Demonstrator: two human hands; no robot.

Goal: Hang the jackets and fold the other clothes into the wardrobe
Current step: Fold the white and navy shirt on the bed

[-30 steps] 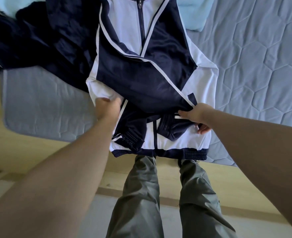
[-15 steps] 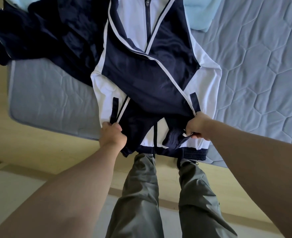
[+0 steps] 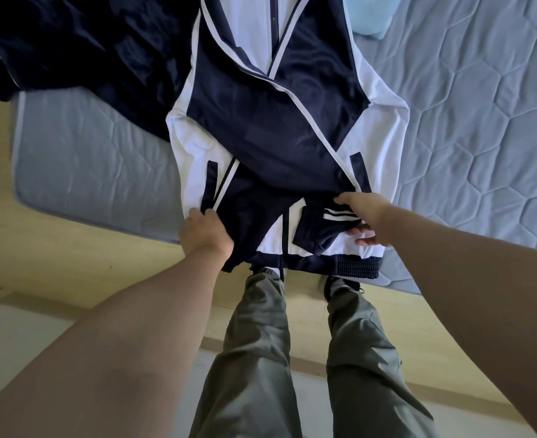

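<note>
Basically: navy-and-white jacket [image 3: 276, 128] lay front-up on the bed [image 3: 482, 121], at its near edge, zip running away from the person and both sleeves folded across the chest. The ribbed hem [image 3: 339, 265] hung just over the near edge. Left hand [image 3: 205, 233] was curled into a grip on the jacket's lower-left front, beside the navy pocket strip, fabric bunched under the fingers. Right hand [image 3: 368, 213] sat at the striped cuff [image 3: 320, 227] of the folded sleeve, thumb on the far side, fingers on the white panel on the near side; couldn't tell whether it actually pinched the cuff or just rested there. A crumpled dark navy garment [image 3: 87, 58] lay at the bed's far-left corner, touching the jacket's left side. A light blue cloth [image 3: 368, 17] sat at the far edge of view, just beside the jacket's right shoulder. The person's grey trousers [image 3: 254, 358] stood against the near edge, on a wooden floor [image 3: 71, 257].
</note>
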